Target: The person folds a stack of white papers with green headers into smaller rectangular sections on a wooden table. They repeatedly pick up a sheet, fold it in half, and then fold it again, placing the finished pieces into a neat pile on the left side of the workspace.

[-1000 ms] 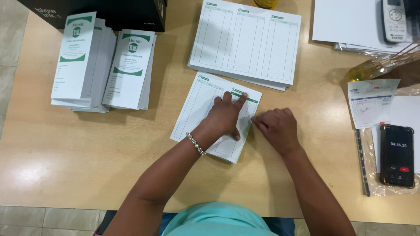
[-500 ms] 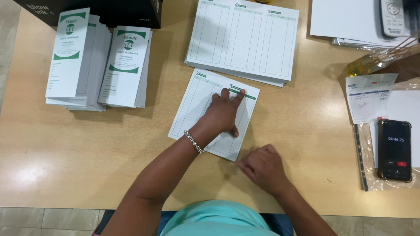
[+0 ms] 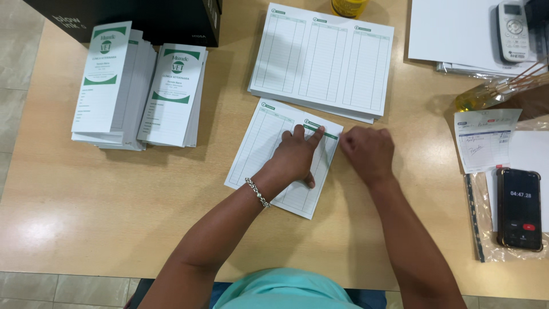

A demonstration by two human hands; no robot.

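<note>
A folded white sheet with green-ruled columns [image 3: 257, 143] lies on the wooden table [image 3: 114, 194] in front of me. My left hand [image 3: 294, 155] rests flat on its right panel, fingers spread, forefinger near the top edge. My right hand [image 3: 369, 151] is curled with its fingertips against the sheet's right edge near the top, pressing the fold. A bracelet sits on my left wrist.
A stack of unfolded ruled sheets [image 3: 323, 60] lies just behind. Two piles of folded green-and-white leaflets [image 3: 140, 91] stand at the left by a black box [image 3: 148, 17]. At the right are a phone [image 3: 519, 209], a slip [image 3: 485, 140], white papers [image 3: 452, 31], a remote [image 3: 513, 31].
My right hand slid down the sheet's right edge to the bottom corner, then came back up to the top of that edge. My left hand stayed on the sheet.
</note>
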